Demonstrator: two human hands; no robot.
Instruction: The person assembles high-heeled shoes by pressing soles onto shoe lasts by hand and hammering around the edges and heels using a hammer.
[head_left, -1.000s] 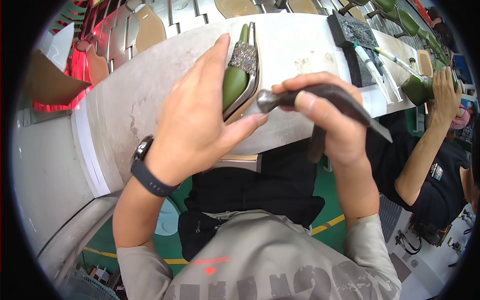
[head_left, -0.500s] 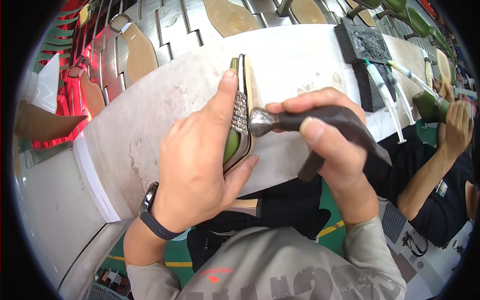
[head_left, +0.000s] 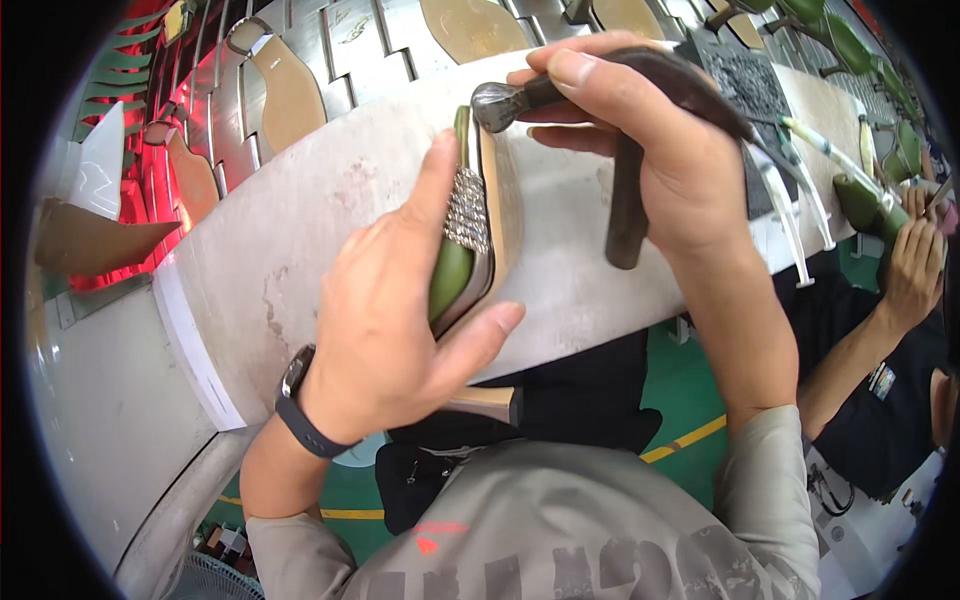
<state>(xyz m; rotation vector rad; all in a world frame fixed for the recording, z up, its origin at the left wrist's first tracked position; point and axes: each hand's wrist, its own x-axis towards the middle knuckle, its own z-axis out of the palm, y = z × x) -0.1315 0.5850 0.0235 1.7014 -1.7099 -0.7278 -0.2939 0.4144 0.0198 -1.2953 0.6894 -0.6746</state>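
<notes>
My left hand [head_left: 385, 290] is closed around a sandal [head_left: 466, 215] on a green shoe last [head_left: 453, 280], pressing it sideways on the pale worktop. A glittering woven strap crosses the sandal, and its tan sole faces right. In my right hand [head_left: 690, 170] is a cobbler's hammer [head_left: 626, 205] with a dark body and handle. The hammer's rounded metal head is at the far end of the sandal, by the sole's edge; whether it touches cannot be made out. My left thumb sticks out at the near end.
Beyond the pale worktop [head_left: 230, 270], a slatted metal conveyor [head_left: 370, 60] carries tan soles [head_left: 285, 95]. Right of my hammer are a black block [head_left: 745, 85] and several syringes [head_left: 780, 200]. A co-worker's hand [head_left: 912, 260] holds a green last at the far right. Another shoe part [head_left: 490, 402] lies below the worktop edge.
My right hand has moved the hammer away from me, from beside the strap to the sandal's far end. My left hand keeps its hold, with the sandal shifted slightly left.
</notes>
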